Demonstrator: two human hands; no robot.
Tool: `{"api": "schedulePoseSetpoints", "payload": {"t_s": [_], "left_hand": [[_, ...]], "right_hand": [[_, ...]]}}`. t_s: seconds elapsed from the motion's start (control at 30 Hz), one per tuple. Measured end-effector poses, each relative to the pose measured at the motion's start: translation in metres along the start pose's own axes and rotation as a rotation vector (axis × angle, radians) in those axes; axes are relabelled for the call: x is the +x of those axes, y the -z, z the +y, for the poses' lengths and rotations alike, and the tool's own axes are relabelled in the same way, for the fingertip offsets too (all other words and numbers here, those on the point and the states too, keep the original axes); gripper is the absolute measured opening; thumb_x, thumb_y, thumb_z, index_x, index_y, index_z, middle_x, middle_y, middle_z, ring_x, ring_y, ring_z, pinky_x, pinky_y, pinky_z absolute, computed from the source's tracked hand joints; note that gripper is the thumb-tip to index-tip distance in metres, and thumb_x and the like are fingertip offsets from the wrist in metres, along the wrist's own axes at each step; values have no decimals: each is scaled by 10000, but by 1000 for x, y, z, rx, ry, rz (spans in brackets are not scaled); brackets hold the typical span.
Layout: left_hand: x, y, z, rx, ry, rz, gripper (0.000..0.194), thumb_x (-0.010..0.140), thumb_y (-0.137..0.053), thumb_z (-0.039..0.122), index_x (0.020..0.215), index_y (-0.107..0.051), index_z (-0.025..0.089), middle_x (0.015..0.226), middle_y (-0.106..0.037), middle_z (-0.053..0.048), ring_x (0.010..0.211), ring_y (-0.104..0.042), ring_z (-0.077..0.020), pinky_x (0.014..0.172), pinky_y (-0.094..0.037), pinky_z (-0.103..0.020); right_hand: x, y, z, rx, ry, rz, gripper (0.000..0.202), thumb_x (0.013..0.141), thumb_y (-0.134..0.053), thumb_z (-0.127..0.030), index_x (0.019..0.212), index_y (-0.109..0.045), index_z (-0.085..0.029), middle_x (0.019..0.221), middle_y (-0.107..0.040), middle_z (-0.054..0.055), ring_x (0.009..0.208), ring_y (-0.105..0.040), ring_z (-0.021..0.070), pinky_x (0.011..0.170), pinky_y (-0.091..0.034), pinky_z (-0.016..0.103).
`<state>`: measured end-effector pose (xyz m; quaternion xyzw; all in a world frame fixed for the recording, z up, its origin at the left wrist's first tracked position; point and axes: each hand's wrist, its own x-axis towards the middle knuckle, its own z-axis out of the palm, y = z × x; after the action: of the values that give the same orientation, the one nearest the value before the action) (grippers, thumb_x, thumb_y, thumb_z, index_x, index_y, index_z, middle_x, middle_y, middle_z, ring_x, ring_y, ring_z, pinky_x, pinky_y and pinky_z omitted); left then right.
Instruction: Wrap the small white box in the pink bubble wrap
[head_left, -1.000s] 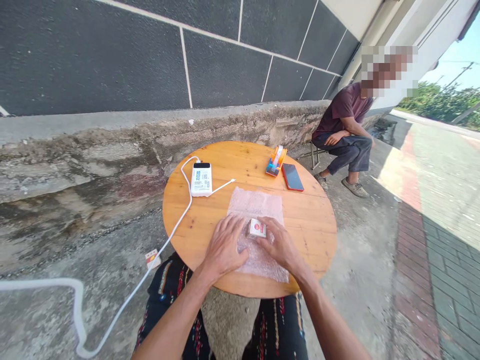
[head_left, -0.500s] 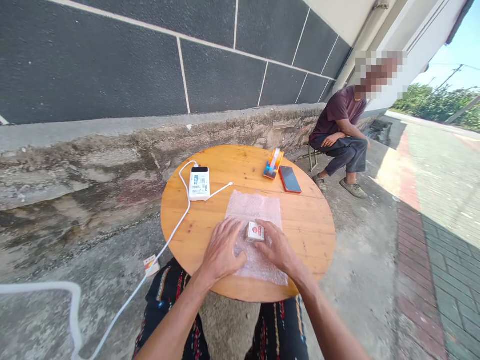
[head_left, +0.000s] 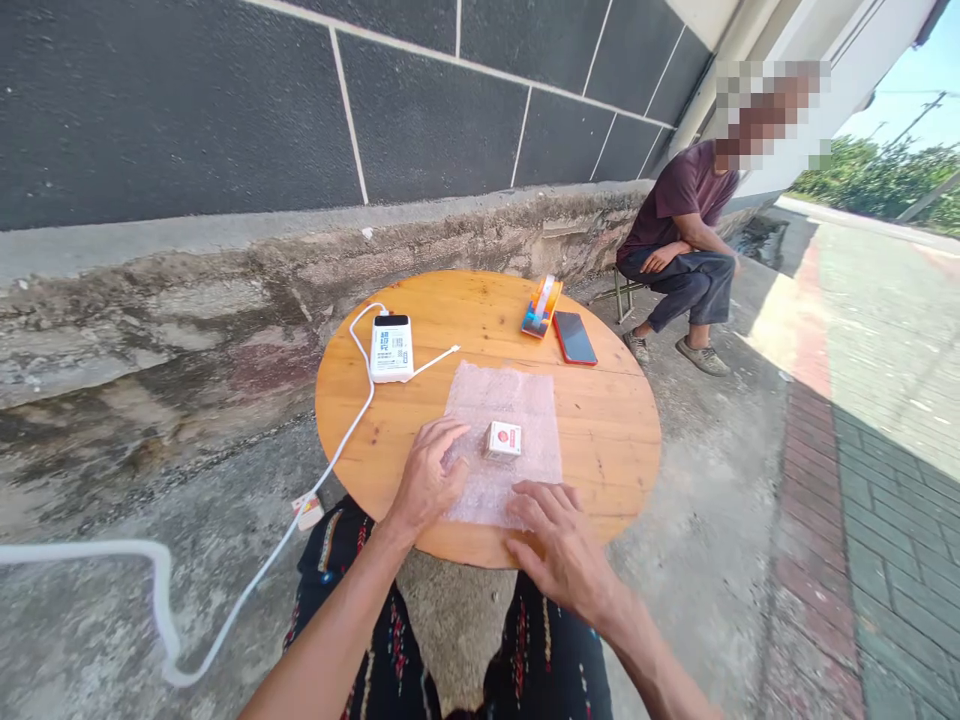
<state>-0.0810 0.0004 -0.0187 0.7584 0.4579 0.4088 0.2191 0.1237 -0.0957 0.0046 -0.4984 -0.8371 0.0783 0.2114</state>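
Note:
A small white box with red print (head_left: 503, 438) sits near the middle of a pinkish sheet of bubble wrap (head_left: 502, 390), which lies flat on the round wooden table. Left of the box, my left hand (head_left: 431, 470) is over the sheet's left edge, fingers apart and holding nothing. My right hand (head_left: 555, 535) is at the sheet's near right corner with its fingers spread; I cannot tell whether it touches the wrap. Neither hand touches the box.
On the wooden table (head_left: 607, 440) are a white power bank (head_left: 391, 350) with a cable, an orange tape dispenser (head_left: 541, 307) and a red-edged phone (head_left: 576, 338). A small packet (head_left: 307, 511) is at lower left. Another person (head_left: 682, 230) sits at right by the wall.
My right hand has left the box and drawn back toward the table's near edge. My left hand has shifted a little left, away from the box, which stays on the wrap.

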Motion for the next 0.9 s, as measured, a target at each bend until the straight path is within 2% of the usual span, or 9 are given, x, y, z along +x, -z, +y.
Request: {"api": "schedulePoseSetpoints", "payload": {"t_s": [0.13, 0.27, 0.33, 0.4, 0.5, 0.6, 0.77, 0.9], "left_hand": [[-5, 14, 15, 34, -57, -51, 361, 776, -510, 223, 1125, -599, 187, 1214, -584, -73, 1211, -465, -247, 1053, -378, -436], [-11, 27, 40, 178, -191, -166, 463, 727, -637, 326, 1175, -583, 227, 1326, -507, -67, 1292, -366, -288, 1087, -314, -477], [-9, 26, 47, 251, -235, -195, 468, 696, -673, 298, 1153, -596, 237, 1344, -491, -60, 1298, -351, -291, 1096, -294, -477], [-4, 20, 49, 291, -243, -197, 370, 702, -659, 230, 1071, -630, 230, 1315, -515, -58, 1281, -374, -276, 1088, -305, -458], [11, 10, 47, 280, -195, -169, 173, 740, -612, 177, 902, -658, 216, 1237, -570, -53, 1214, -450, -246, 1038, -358, -423], [27, 4, 45, 182, -102, -141, 41, 769, -596, 210, 766, -637, 207, 1154, -619, -48, 1110, -535, -224, 964, -414, -396], [45, -1, 43, -9, 67, -121, 96, 773, -585, 249, 695, -603, 195, 1020, -686, -37, 945, -625, -192, 853, -460, -324], [47, -8, 40, -39, 174, -123, 126, 778, -556, 265, 712, -629, 188, 940, -713, -19, 841, -637, -169, 757, -458, -278]], "right_hand": [[8, -7, -2, -79, 14, 119, 206, 856, -438, -83, 912, -600, -198, 1053, -638, 82, 887, -542, 224, 839, -397, 436], [17, 1, 2, -64, -30, 204, 184, 862, -435, -102, 867, -588, -205, 1039, -650, 71, 881, -554, 223, 820, -391, 418], [22, 7, 4, -56, -53, 229, 186, 869, -426, -114, 861, -584, -212, 1038, -651, 72, 896, -566, 227, 817, -391, 412], [28, 12, 7, -52, -73, 248, 184, 875, -423, -123, 864, -583, -214, 1042, -652, 72, 914, -576, 225, 824, -389, 404], [40, 18, 13, -56, -96, 257, 161, 886, -441, -138, 876, -585, -209, 1045, -658, 66, 920, -587, 214, 833, -382, 385], [54, 23, 22, -60, -123, 255, 145, 894, -456, -151, 874, -589, -205, 1005, -672, 59, 904, -600, 208, 831, -375, 367], [75, 26, 36, -27, -183, 195, 100, 880, -499, -171, 855, -594, -191, 947, -680, 51, 891, -615, 204, 808, -374, 335], [81, 19, 44, 15, -248, 164, 97, 855, -514, -159, 820, -602, -183, 844, -673, 32, 809, -613, 182, 789, -374, 306]]}}
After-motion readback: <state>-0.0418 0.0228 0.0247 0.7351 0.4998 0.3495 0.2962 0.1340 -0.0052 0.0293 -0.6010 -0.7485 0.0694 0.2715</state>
